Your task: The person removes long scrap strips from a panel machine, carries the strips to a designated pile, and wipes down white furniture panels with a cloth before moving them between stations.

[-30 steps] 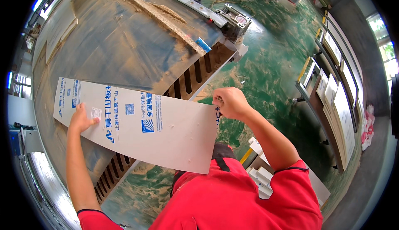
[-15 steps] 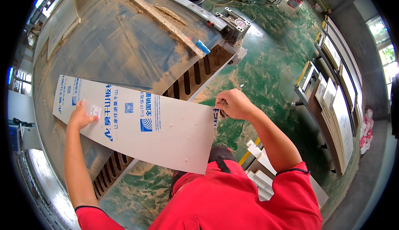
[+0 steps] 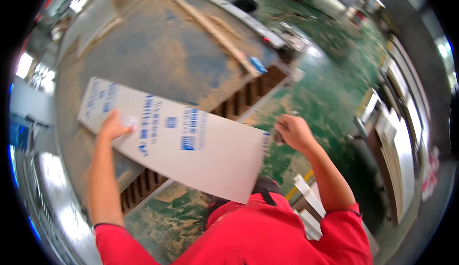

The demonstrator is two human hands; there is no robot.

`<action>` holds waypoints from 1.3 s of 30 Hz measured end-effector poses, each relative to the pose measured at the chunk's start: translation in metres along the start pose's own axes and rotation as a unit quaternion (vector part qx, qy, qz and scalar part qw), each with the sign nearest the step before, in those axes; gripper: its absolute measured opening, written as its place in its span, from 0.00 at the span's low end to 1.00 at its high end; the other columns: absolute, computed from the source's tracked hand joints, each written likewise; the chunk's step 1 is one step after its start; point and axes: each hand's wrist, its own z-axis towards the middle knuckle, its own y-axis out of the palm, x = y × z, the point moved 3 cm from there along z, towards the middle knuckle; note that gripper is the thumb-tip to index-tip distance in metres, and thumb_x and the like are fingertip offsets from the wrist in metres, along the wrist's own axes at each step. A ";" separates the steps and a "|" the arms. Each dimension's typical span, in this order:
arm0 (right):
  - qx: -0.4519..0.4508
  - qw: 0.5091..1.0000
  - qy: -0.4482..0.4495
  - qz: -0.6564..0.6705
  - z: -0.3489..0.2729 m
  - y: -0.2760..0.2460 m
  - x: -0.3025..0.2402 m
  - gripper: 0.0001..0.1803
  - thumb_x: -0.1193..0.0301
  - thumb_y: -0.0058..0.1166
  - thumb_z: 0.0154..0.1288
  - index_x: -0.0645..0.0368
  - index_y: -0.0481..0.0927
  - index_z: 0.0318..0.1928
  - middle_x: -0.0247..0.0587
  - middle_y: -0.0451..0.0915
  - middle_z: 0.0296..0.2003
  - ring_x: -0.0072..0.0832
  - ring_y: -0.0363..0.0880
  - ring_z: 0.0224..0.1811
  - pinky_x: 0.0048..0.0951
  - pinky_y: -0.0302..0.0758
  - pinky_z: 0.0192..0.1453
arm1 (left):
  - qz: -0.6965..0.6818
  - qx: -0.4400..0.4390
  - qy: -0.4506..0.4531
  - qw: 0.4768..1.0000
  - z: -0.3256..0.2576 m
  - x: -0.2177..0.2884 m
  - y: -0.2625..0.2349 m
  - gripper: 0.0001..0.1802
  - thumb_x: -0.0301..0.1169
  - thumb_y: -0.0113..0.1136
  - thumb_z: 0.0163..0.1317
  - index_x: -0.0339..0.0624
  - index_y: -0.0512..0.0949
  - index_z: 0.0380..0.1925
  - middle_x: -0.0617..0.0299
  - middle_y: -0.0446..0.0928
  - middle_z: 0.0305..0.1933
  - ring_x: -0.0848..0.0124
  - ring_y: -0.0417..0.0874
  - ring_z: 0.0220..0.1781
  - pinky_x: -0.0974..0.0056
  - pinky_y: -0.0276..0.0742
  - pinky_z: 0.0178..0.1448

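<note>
A long pale panel [image 3: 221,152] with blue printing lies slantwise, its left part over the dusty table [image 3: 158,57] and its right end jutting past the table's front edge toward my body. On its left part my left hand [image 3: 114,125] rests with fingers laid on the surface and the thumb apart, beside a small white label [image 3: 130,121]. Just off the panel's right end, my right hand [image 3: 295,132] is closed. Something dark and brownish shows at its curled fingers, too blurred to name.
A long wood offcut strip [image 3: 215,33] lies on the table among sawdust. Dark slots line the table's front edge [image 3: 248,95]. Racked panels [image 3: 399,155] stand at the right, and white strips [image 3: 308,195] lie low beside my right arm. Sawdust covers the green floor [image 3: 330,81].
The whole view has shifted and blurred. My right hand has drawn slightly away from the panel's right edge. My left hand stays at the same spot on the panel.
</note>
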 end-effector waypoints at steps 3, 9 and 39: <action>0.052 0.987 -0.034 0.146 -0.024 0.012 0.002 0.17 0.78 0.60 0.50 0.61 0.76 0.44 0.40 0.76 0.29 0.25 0.73 0.27 0.28 0.72 0.33 | -0.042 0.020 -0.046 0.998 -0.015 0.000 -0.001 0.49 0.52 0.73 0.41 0.30 0.65 0.57 0.40 0.66 0.61 0.49 0.69 0.63 0.56 0.65 0.66; -0.136 0.858 0.168 0.465 -0.084 0.070 0.028 0.19 0.60 0.51 0.66 0.64 0.75 0.46 0.37 0.76 0.27 0.25 0.77 0.21 0.25 0.71 0.20 | -0.090 0.290 -0.129 0.944 -0.094 0.050 0.021 0.38 0.55 0.58 0.59 0.33 0.65 0.58 0.44 0.67 0.60 0.54 0.71 0.59 0.54 0.68 0.60; 0.105 0.784 0.203 0.578 -0.272 0.044 -0.099 0.19 0.69 0.65 0.51 0.67 0.79 0.42 0.37 0.80 0.32 0.22 0.79 0.33 0.26 0.78 0.37 | -0.939 -0.049 0.199 0.276 -0.183 0.036 0.091 0.42 0.58 0.40 0.64 0.38 0.55 0.69 0.47 0.52 0.73 0.50 0.53 0.73 0.46 0.48 0.74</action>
